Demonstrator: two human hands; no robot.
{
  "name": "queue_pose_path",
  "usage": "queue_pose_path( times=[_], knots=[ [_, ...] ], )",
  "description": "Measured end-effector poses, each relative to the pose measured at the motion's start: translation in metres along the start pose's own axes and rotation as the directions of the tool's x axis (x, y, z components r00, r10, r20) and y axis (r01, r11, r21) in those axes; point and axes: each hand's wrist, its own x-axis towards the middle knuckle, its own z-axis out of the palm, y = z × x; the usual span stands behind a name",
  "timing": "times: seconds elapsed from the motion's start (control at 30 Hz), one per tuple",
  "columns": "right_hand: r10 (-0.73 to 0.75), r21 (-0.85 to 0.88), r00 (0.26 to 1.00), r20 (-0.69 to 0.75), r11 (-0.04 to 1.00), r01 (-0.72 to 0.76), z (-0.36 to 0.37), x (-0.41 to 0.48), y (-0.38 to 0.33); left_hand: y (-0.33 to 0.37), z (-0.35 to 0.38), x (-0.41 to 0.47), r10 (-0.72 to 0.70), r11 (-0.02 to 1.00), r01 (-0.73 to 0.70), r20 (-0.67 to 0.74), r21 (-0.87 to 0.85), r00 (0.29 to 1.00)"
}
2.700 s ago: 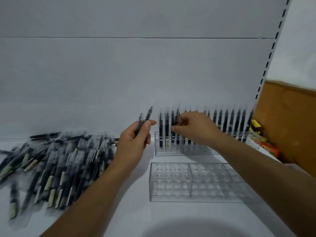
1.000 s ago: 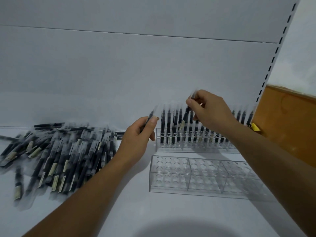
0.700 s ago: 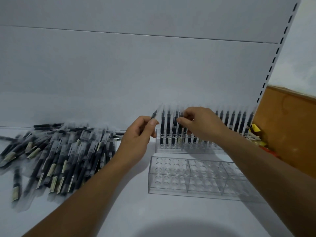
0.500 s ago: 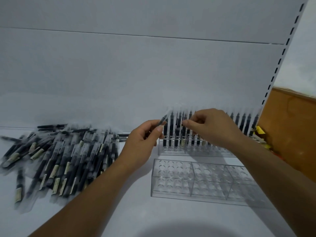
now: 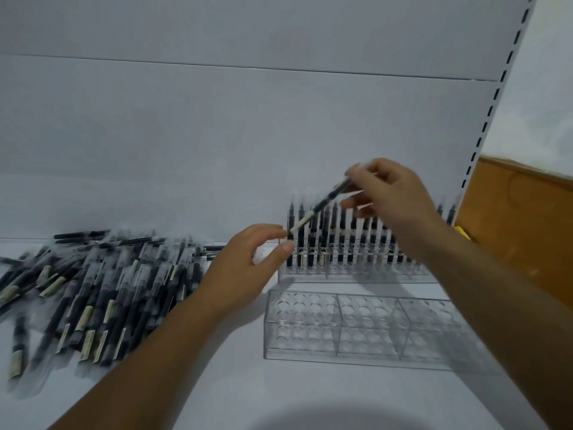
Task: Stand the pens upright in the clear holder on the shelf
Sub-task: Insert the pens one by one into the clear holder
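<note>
The right hand (image 5: 392,193) is raised above the far clear holder (image 5: 356,271) and pinches one pen (image 5: 322,209) between thumb and fingertips at the pen's upper end. The pen is tilted, its lower end slanting down to the left toward the left end of the holder's pen row. That lower end lies just beside the fingertips of the left hand (image 5: 248,271); whether it touches them cannot be told.

The left hand sits at the left end of the far holder with thumb and forefinger loosely curled and a visible gap between them. It grips nothing that can be seen (the palm faces away from the camera).

The far holder stands against the white back panel (image 5: 248,135) of the shelf (image 5: 217,383). It carries a row of standing pens (image 5: 341,237), dark-bodied and upright, running from its left end to behind the right forearm. A second clear holder (image 5: 356,330) lies nearer the camera, parallel to the first, divided into three compartments; its round sockets are all vacant.

A loose pile of pens (image 5: 93,290) lies flat on the shelf surface to the left, well apart from both holders. Each pen in it shows a dark barrel and a pale label band.

At the far right, a slotted upright (image 5: 493,103) borders the panel, with a brown board (image 5: 521,228) beyond it.
</note>
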Motion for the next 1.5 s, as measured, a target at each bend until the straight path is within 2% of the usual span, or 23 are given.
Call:
queue_pose_path(
  times=[0.1, 0.2, 0.27, 0.37, 0.57, 0.87, 0.97, 1.07, 1.2, 1.27, 1.37, 1.5],
  knots=[
    [-0.112, -0.225, 0.988, -0.103, 0.971, 0.086, -0.021, 0.008, 0.001, -0.004, 0.006, -0.008, -0.077, 0.997, 0.078, 0.048, -0.002, 0.996],
    [-0.181, -0.437, 0.981, -0.072, 0.89, 0.132, -0.025, 0.013, 0.009, -0.007, 0.008, -0.008, -0.1, 0.994, 0.102, 0.06, -0.039, 0.993],
    [-0.185, -0.505, 0.982, -0.028, 0.851, 0.146, -0.023, 0.016, 0.014, -0.009, 0.007, -0.006, -0.1, 0.994, 0.103, 0.07, -0.042, 0.993],
    [-0.164, -0.581, 0.986, 0.042, 0.798, 0.158, -0.017, 0.019, 0.018, -0.014, 0.008, -0.004, -0.109, 0.991, 0.114, 0.077, -0.065, 0.991],
    [-0.004, -0.698, 0.982, 0.191, 0.703, 0.138, -0.002, 0.02, 0.031, -0.016, 0.008, -0.001, -0.118, 0.987, 0.126, 0.086, -0.103, 0.989],
    [0.056, -0.733, 0.981, 0.187, 0.672, 0.102, -0.003, 0.017, 0.024, -0.009, 0.007, -0.004, -0.11, 0.989, 0.117, 0.085, -0.087, 0.99],
    [0.107, -0.79, 0.977, 0.185, 0.607, 0.083, -0.012, 0.011, 0.015, -0.004, 0.005, -0.003, -0.084, 0.994, 0.087, 0.055, -0.067, 0.995],
    [0.084, -0.819, 0.969, 0.231, 0.555, 0.146, -0.008, 0.0, 0.004, -0.001, -0.005, 0.005, -0.06, 0.997, 0.061, -0.033, 0.038, 0.998],
    [0.154, -0.75, 0.888, 0.433, 0.608, 0.26, 0.039, -0.015, -0.008, -0.007, -0.031, 0.015, -0.12, 0.988, 0.14, -0.253, 0.065, 0.96],
    [0.176, -0.711, 0.822, 0.542, 0.617, 0.337, 0.069, -0.017, -0.011, -0.011, -0.051, 0.02, -0.171, 0.967, 0.215, -0.282, 0.135, 0.944],
    [0.252, -0.689, 0.717, 0.65, 0.593, 0.416, 0.114, -0.01, -0.006, -0.022, -0.079, 0.026, -0.22, 0.882, 0.264, -0.153, 0.391, 0.963],
    [0.433, -0.756, 0.631, 0.644, 0.486, 0.438, 0.15, 0.0, 0.015, -0.036, -0.089, 0.028, -0.296, 0.768, 0.207, 0.049, 0.606, 0.954]
  ],
)
